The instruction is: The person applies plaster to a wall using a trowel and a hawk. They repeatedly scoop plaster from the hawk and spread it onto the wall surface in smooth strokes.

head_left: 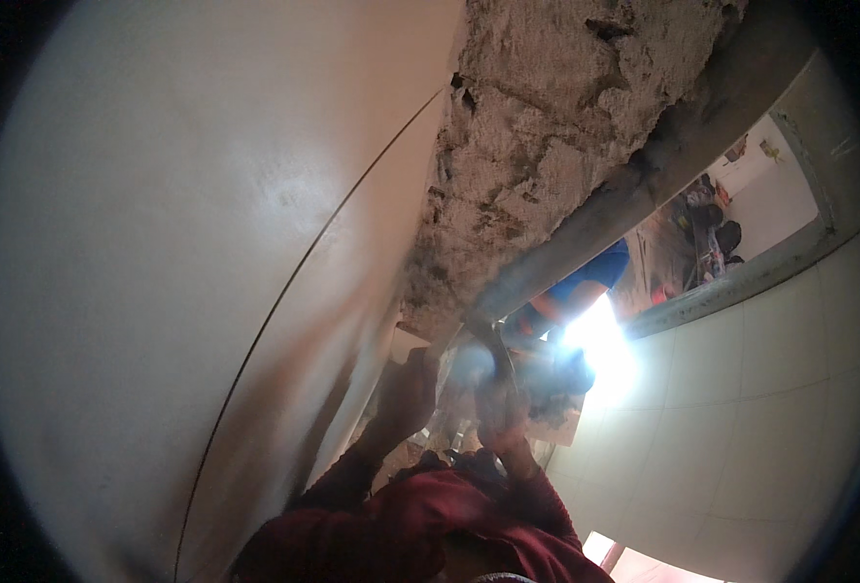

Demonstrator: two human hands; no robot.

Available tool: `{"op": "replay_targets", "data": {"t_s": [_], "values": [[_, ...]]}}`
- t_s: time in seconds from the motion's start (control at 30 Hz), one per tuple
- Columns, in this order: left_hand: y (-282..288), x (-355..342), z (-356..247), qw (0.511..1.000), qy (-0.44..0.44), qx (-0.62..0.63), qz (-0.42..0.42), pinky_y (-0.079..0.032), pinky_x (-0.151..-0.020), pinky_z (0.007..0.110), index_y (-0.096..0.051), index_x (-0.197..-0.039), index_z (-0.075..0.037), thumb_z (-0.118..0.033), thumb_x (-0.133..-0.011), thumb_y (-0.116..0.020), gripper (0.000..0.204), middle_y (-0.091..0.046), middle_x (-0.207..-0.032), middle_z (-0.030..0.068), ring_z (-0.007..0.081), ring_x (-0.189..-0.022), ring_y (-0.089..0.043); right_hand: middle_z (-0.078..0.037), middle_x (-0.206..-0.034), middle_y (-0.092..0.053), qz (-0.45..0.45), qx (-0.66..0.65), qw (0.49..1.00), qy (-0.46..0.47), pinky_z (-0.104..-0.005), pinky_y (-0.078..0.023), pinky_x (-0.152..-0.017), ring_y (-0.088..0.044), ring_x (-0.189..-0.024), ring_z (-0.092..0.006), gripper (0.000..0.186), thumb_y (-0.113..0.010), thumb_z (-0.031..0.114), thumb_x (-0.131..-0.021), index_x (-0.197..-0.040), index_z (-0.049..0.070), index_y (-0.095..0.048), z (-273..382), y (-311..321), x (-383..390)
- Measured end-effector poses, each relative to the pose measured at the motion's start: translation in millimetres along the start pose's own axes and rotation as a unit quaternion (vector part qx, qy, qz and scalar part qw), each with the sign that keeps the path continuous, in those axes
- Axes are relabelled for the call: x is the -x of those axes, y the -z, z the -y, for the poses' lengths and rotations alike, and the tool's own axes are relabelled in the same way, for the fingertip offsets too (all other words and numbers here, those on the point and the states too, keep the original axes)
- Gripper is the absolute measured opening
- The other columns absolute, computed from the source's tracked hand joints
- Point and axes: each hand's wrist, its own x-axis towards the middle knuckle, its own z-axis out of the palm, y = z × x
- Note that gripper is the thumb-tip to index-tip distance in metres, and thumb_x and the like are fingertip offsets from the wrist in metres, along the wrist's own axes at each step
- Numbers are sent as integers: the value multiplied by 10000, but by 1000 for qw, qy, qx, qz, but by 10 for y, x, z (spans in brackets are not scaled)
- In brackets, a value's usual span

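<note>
My left hand (pixel 409 394) is raised beside the smooth pale wall panel (pixel 255 194), just below the rough mortar strip (pixel 537 146). Its fingers are curled closed, and what they hold is too dim to make out. To its right, my right hand (pixel 500 413) is closed round a dark, curved tool (pixel 493 342). The upper end of that tool reaches the lower end of the mortar, though I cannot tell whether they touch. Cracks, pits and ragged edges mark the mortar. Both forearms are in dark red sleeves.
A person in a blue sleeve (pixel 590 272) is close by on the right, beside a glaring light (pixel 600 350). A grey frame (pixel 731 290) surrounds an opening with cluttered items beyond. Pale tiled wall (pixel 731 418) fills the lower right. A thin dark line (pixel 284 287) crosses the left panel.
</note>
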Motion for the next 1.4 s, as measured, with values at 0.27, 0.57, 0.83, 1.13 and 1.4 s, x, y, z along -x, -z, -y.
{"op": "replay_targets", "data": {"t_s": [0.27,0.57,0.83,1.13,1.4], "values": [[-69,13,99,998,-50,4,-34,-421,-541,518,-489,-981,-7,-201,-1000,-391,218,-567,-651,226,429,-586,-564,-215,-959,-619,-13,-77,993,-83,-404,-493,-573,-638,-682,-346,308,-619,190,-813,-1056,3,-590,121,51,-182],[-23,18,44,997,-67,-24,-25,-431,-551,495,-489,-988,3,-208,-998,-406,227,-572,-702,246,427,-636,-571,-190,-840,-619,-18,0,999,-30,-435,-498,-597,-638,-681,-375,362,-598,259,-841,-1086,-5,-573,87,-39,-121],[-159,108,184,1000,10,26,3,-444,-564,502,-492,-1007,-16,-212,-992,-410,212,-579,-716,229,425,-649,-581,-182,-824,-627,17,-142,986,-85,-429,-506,-623,-637,-683,-374,351,-629,211,-818,-1077,-19,-566,41,-20,272],[-198,98,212,999,-37,5,-2,-456,-592,511,-497,-1012,-35,-194,-976,-430,177,-583,-744,208,421,-664,-588,-182,-816,-631,7,-149,983,-106,-430,-507,-626,-642,-693,-370,359,-635,216,-814,-1080,-14,-566,11,-77,246],[-160,41,271,999,-23,-30,3,-468,-624,528,-500,-999,-26,-179,-962,-450,166,-587,-772,207,427,-681,-588,-181,-809,-634,-11,-147,982,-120,-430,-508,-628,-646,-702,-367,365,-641,221,-810,-1083,-10,-565,43,-222,134]]}}
